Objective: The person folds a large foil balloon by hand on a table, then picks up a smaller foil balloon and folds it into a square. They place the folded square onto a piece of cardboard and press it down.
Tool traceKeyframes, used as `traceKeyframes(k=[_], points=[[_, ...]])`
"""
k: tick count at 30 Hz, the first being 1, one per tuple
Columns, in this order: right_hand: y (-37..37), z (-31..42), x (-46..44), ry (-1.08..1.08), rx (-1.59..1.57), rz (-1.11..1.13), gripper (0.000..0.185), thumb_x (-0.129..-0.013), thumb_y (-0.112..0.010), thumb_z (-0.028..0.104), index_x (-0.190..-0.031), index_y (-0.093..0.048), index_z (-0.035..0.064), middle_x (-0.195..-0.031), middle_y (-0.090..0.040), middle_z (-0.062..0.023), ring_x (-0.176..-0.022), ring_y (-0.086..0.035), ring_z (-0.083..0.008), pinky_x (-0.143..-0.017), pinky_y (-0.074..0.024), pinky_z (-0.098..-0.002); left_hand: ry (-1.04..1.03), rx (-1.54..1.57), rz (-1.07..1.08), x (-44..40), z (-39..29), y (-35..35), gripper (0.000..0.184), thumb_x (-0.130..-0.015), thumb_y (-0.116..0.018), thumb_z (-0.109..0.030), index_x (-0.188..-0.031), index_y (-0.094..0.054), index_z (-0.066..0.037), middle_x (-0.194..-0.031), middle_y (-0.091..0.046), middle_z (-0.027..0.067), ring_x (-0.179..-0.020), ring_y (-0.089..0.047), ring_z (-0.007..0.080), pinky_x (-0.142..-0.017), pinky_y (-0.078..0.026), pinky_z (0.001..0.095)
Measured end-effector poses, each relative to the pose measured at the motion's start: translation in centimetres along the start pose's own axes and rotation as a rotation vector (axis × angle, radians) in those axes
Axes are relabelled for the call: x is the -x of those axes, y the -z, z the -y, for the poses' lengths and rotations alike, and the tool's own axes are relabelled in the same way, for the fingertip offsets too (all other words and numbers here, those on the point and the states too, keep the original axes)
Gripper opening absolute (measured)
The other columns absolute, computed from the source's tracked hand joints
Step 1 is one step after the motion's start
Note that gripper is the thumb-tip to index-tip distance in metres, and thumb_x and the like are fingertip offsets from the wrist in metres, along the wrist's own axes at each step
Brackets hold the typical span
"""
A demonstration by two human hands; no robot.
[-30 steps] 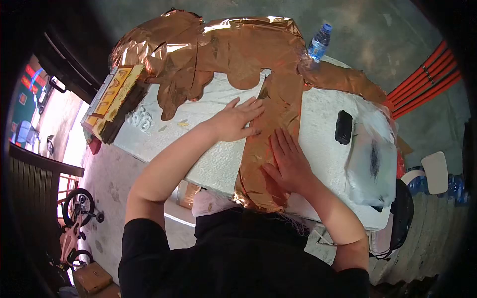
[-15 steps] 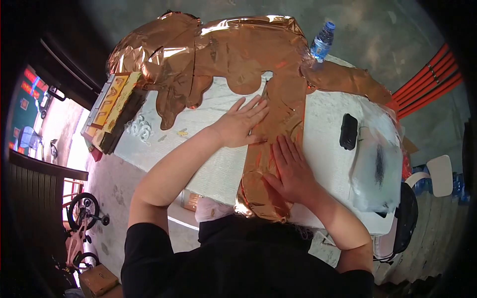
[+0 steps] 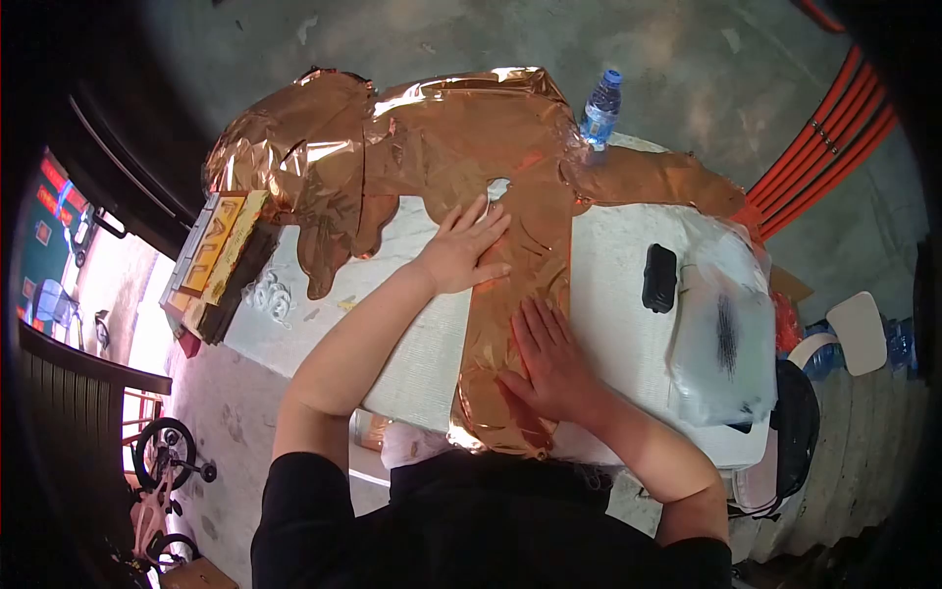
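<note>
A large piece of copper-coloured foil (image 3: 471, 137) lies spread over the upper middle of the frame, with its crumpled, shiny bulk at the upper left, a narrower arm reaching to the right, and a long strip running down the centre to the near edge of the table. Several rounded lobes hang from its lower side, left of the strip. The left hand (image 3: 466, 247) rests at the strip's left edge in the middle of the frame, palm down, fingers spread and gripping nothing. The right hand (image 3: 552, 368) lies flat, lower and to the right, on the strip's right side, its fingers extended and its thumb out over the foil, likewise grasping nothing. Beneath the foil is a white-topped table (image 3: 620, 334). A clear bottle (image 3: 601, 113) with a blue cap and label is at the foil's upper edge, right of centre. Right of the strip lies a black case (image 3: 659, 278), just beside a translucent plastic package (image 3: 726, 339) with a dark smudge. At the left end of the table are a yellow-fronted box (image 3: 221, 255) and, near it, a loose coil of white cord (image 3: 267, 297). Orange-red poles (image 3: 819, 147) slant across the upper right; a small bicycle (image 3: 162, 491) is at the lower left.
</note>
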State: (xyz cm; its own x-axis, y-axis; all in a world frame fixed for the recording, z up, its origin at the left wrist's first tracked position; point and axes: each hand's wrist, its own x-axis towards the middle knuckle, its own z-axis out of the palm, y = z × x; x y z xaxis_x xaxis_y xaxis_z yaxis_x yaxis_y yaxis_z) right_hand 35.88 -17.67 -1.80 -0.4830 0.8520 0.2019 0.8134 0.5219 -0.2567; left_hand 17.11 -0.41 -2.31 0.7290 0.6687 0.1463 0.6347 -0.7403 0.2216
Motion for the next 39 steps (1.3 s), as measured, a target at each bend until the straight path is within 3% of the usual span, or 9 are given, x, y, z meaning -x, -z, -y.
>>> traceKeyframes(k=[3,6,13,19,25,27,34,39], points=[[0.3,0.1,-0.1,0.008,-0.004,-0.008,0.076,-0.087,-0.056,0.042,-0.136,-0.032,-0.0105,-0.142,-0.032,-0.0304,-0.135,-0.029,-0.0421,-0.113,-0.0193,-0.0504,0.021,0.018,-0.105,1.0,-0.2,0.1,0.076,-0.090,-0.051,-0.052,-0.145,-0.030,-0.004,-0.153,-0.024,0.0129,-0.143,-0.016,0.0301,-0.116,-0.013,0.0464],[0.0,0.0,0.0,0.011,0.005,-0.008,0.076,-0.087,-0.056,0.043,-0.136,-0.032,-0.0105,-0.142,-0.032,-0.0305,-0.135,-0.028,-0.0424,-0.113,-0.0191,-0.0503,0.016,0.068,0.002,2.6,-1.3,0.8,0.072,-0.092,-0.051,-0.047,-0.145,-0.029,-0.004,-0.152,-0.025,0.0153,-0.142,-0.021,0.0304,-0.116,-0.014,0.0455],[-0.2,-0.4,0.3,0.010,-0.006,-0.028,0.077,-0.087,-0.056,0.044,-0.136,-0.032,-0.0099,-0.144,-0.030,-0.0296,-0.136,-0.027,-0.0418,-0.114,-0.0191,-0.0488,-0.019,0.032,0.077,3.1,-2.0,0.4,0.071,-0.093,-0.048,-0.046,-0.146,-0.026,-0.004,-0.154,-0.022,0.0136,-0.143,-0.018,0.0274,-0.116,-0.012,0.0452],[1.1,-3.2,-1.1,-0.098,-0.327,-0.027,0.066,-0.091,-0.053,0.035,-0.139,-0.032,-0.0058,-0.148,-0.027,-0.0252,-0.139,-0.023,-0.0390,-0.114,-0.0180,-0.0466,-0.004,0.024,0.105,3.3,-1.9,0.2,0.072,-0.094,-0.047,-0.047,-0.147,-0.023,-0.005,-0.155,-0.020,0.0120,-0.144,-0.015,0.0266,-0.116,-0.011,0.0457],[0.0,-7.7,-4.9,-0.175,-0.009,-0.199,0.060,-0.093,-0.049,0.028,-0.140,-0.032,-0.0051,-0.148,-0.027,-0.0240,-0.140,-0.022,-0.0375,-0.114,-0.0178,-0.0454,0.002,-0.019,0.077,3.3,-1.9,0.4,0.072,-0.094,-0.045,-0.049,-0.147,-0.025,-0.004,-0.154,-0.022,0.0118,-0.144,-0.016,0.0257,-0.116,-0.012,0.0449],[-0.7,-8.2,-5.6,-0.179,0.055,-0.074,0.060,-0.093,-0.048,0.030,-0.140,-0.032,-0.0049,-0.148,-0.029,-0.0236,-0.140,-0.023,-0.0377,-0.114,-0.0183,-0.0465,0.004,0.015,0.096,3.4,-2.1,0.5,0.071,-0.094,-0.046,-0.045,-0.147,-0.023,-0.004,-0.154,-0.021,0.0130,-0.144,-0.015,0.0264,-0.116,-0.011,0.0450],[-2.0,-8.4,-5.7,-0.151,0.099,-0.101,0.063,-0.094,-0.048,0.035,-0.140,-0.031,-0.0043,-0.148,-0.029,-0.0227,-0.139,-0.025,-0.0377,-0.113,-0.0187,-0.0494,-0.042,0.028,0.078,2.9,-1.5,0.4,0.071,-0.093,-0.049,-0.045,-0.146,-0.026,-0.003,-0.153,-0.023,0.0144,-0.143,-0.017,0.0268,-0.116,-0.011,0.0453],[-1.2,-7.8,-5.6,-0.196,0.117,-0.015,0.071,-0.093,-0.046,0.044,-0.142,-0.028,-0.0041,-0.149,-0.027,-0.0222,-0.141,-0.021,-0.0352,-0.114,-0.0137,-0.0504,-0.075,0.105,0.062,2.4,-1.3,1.1,0.074,-0.087,-0.057,-0.047,-0.143,-0.033,-0.006,-0.148,-0.030,0.0153,-0.140,-0.026,0.0285,-0.115,-0.014,0.0476]])
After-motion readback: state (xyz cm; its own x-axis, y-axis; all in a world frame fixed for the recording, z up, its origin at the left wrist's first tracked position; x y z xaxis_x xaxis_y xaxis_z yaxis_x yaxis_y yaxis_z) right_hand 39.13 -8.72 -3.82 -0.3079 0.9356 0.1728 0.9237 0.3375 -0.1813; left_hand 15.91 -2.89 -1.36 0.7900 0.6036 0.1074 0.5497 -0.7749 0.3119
